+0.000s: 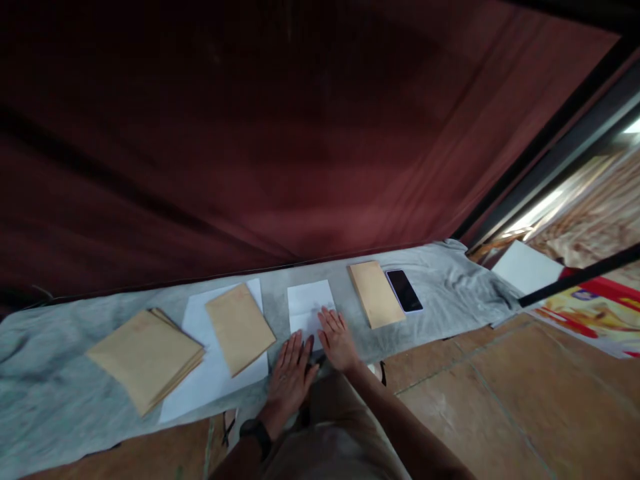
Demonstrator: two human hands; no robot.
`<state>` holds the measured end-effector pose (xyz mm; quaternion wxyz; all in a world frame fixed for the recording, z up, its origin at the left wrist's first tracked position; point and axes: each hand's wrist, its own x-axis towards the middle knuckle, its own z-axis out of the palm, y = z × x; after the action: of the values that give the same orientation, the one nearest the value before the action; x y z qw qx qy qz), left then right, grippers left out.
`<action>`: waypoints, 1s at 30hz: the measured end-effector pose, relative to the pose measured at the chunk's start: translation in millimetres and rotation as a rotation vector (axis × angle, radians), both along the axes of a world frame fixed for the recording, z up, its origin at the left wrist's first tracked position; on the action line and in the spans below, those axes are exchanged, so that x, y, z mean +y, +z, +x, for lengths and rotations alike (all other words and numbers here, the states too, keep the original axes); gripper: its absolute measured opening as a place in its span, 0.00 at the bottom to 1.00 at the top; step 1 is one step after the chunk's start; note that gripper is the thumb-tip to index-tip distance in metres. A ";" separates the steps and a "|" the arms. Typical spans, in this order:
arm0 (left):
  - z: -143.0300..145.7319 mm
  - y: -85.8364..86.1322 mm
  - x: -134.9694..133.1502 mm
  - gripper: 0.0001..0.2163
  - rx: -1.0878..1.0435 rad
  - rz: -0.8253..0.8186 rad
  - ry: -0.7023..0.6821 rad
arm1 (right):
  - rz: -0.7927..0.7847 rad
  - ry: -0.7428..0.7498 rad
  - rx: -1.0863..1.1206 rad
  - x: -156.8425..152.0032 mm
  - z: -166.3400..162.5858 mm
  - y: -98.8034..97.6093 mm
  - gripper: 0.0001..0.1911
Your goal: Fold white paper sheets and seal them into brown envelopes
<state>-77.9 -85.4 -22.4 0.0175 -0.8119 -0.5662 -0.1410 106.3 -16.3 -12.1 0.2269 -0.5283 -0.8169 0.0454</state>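
Observation:
My left hand [290, 377] lies flat with its fingers stretched out, on the grey cloth [60, 373] at the lower left corner of a folded white sheet [307, 303]. My right hand [337, 339] rests flat on the lower right part of that same sheet, fingers spread. Neither hand grips anything. A brown envelope [239, 327] lies to the left on a larger white sheet [213, 377]. Another brown envelope [375, 292] lies to the right of the folded sheet.
A stack of brown envelopes [145, 357] sits at the far left of the cloth. A dark phone [404, 291] lies beside the right envelope. A dark red curtain [300, 133] hangs behind. Tiled floor [500, 400], white paper [527, 267] and a colourful printed sheet [590, 313] lie at right.

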 end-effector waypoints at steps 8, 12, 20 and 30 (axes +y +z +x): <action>30.7 13.7 53.9 0.28 -0.071 -0.063 0.086 | -0.076 0.141 -0.077 20.5 4.3 -5.6 0.27; 36.0 8.5 68.5 0.29 -0.040 -0.068 0.117 | -0.067 0.089 -0.071 17.9 15.6 -13.3 0.27; 34.7 8.7 71.8 0.28 -0.020 -0.041 0.221 | -0.036 -0.002 -0.020 30.1 30.4 -17.2 0.25; 44.2 0.5 116.0 0.26 -0.050 -0.043 0.197 | 0.012 0.039 -0.085 81.4 17.0 -16.6 0.26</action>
<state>-33.6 30.6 -22.0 -0.0004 -0.7486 -0.6466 -0.1466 123.2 65.1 -28.7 0.1942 -0.5124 -0.8362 0.0225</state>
